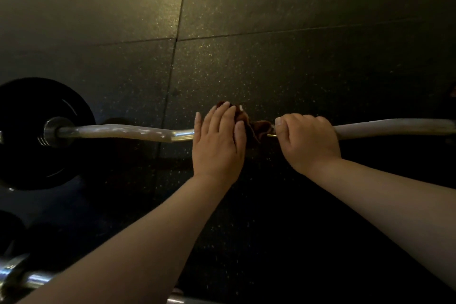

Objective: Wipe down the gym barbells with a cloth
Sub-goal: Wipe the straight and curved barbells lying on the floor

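A dark speckled rubber floor (296, 7) fills the gym scene, with a bent-grip barbell (123, 132) running left to right across the middle of your view. A black plate (24, 155) sits on its left end; the right end runs out of frame. Your right hand (308, 140) is clenched around the shaft just right of centre, thumb wrapped over the near side. Your left hand (218, 145) lies flat with fingers extended, pressing a small dark-red cloth (256, 128) onto the bar between the two hands. A second chrome bar (29, 279) glints at lower left.

The bar looks stiff and heavy, and its smooth metal is likely slick, so a firm wrap on the bare shaft, as your right hand has, seems the steadiest hold. The cloth is soft and light and is bunched up; it will probably wipe better wrapped around the shaft than pinned from above.
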`<state>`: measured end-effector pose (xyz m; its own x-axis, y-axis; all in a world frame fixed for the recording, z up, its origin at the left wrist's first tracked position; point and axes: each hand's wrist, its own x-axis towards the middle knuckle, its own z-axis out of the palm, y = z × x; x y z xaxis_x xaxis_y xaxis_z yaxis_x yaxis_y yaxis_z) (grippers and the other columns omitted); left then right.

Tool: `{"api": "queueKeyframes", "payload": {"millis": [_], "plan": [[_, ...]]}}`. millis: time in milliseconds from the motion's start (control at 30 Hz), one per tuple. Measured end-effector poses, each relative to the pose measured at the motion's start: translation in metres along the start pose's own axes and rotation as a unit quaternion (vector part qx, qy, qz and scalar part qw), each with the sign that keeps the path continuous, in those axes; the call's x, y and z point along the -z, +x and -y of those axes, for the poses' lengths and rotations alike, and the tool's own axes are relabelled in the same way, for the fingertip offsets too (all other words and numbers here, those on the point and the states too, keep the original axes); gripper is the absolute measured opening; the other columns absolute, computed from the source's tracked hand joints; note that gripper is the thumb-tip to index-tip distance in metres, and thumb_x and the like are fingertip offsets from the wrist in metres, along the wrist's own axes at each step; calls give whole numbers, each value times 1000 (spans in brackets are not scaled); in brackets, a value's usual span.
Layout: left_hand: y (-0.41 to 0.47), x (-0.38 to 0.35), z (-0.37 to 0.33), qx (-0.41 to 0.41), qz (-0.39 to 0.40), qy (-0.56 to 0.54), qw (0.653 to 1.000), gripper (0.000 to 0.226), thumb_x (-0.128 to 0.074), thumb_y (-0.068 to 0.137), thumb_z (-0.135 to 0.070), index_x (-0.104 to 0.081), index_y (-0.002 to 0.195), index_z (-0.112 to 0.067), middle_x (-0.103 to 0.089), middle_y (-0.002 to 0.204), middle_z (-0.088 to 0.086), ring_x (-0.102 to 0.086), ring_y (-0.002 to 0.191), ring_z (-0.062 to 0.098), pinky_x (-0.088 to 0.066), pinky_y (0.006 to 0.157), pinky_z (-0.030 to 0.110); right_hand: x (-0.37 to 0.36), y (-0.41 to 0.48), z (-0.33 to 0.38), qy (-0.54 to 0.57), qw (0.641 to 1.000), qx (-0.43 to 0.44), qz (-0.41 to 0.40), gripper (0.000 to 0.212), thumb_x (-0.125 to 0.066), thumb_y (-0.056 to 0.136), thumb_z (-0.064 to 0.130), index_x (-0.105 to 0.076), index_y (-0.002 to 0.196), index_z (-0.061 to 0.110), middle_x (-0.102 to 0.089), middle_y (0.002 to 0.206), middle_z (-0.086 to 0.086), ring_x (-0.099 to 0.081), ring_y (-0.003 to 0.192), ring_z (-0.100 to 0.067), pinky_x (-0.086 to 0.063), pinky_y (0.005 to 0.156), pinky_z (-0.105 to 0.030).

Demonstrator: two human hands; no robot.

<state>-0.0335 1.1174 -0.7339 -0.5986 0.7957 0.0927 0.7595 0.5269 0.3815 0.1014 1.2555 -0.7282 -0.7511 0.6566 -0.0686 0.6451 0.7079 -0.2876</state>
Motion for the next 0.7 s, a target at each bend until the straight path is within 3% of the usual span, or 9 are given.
{"api": "queueKeyframes", "payload": {"millis": [67,133,233,300,400,500,700], "plan": [[5,2,-8,27,-7,-40,999,51,-23,104,-47,-59,133,-25,-54,144,-5,-37,144,16,-9,128,43,-1,-2,0,-5,1000,-1,-3,46,-18,105,46,-53,83,27,-51,72,8,-53,68,-13,-48,76,-41],[3,2,-15,3,3,-45,999,40,-32,106,-46,-62,125,-28,-57,138,-7,-37,144,18,-10,127,45,-3,-2,1,-17,1000,-3,-7,43,-19,105,45,-52,82,28,-50,71,8,-52,66,-11,-48,74,-40],[-5,3,-8,-88,9,-18,996,37,-40,107,-44,-61,132,-28,-54,146,-5,-34,147,19,-12,127,47,-2,-2,2,-26,1000,-5,-11,42,-21,104,44,-53,83,27,-50,71,9,-52,66,-11,-49,73,-39],[-4,6,8,-102,5,10,995,39,-37,108,-43,-58,137,-29,-49,153,-4,-36,147,17,-11,128,47,-1,0,0,-11,1000,4,-8,45,-20,104,44,-55,83,26,-51,72,8,-52,66,-13,-48,72,-39],[1,13,17,-1,-9,-48,999,41,-29,109,-41,-62,130,-27,-52,150,-4,-38,145,13,-6,128,43,0,0,-2,-5,1000,8,-11,46,-18,104,45,-55,84,26,-51,71,8,-51,65,-12,-47,70,-38],[3,10,1,70,-24,-75,994,41,-32,106,-40,-65,124,-24,-58,141,-3,-39,144,20,-7,128,45,-2,0,-1,-11,1000,8,-18,45,-19,104,45,-54,83,26,-51,71,7,-51,65,-12,-47,70,-38],[-7,-1,-13,-102,-2,-22,994,34,-42,107,-38,-60,134,-28,-55,143,-6,-35,147,18,-9,128,46,-4,-1,1,-44,999,3,-11,41,-21,104,44,-53,84,27,-52,74,8,-53,67,-14,-47,71,-38]]}}
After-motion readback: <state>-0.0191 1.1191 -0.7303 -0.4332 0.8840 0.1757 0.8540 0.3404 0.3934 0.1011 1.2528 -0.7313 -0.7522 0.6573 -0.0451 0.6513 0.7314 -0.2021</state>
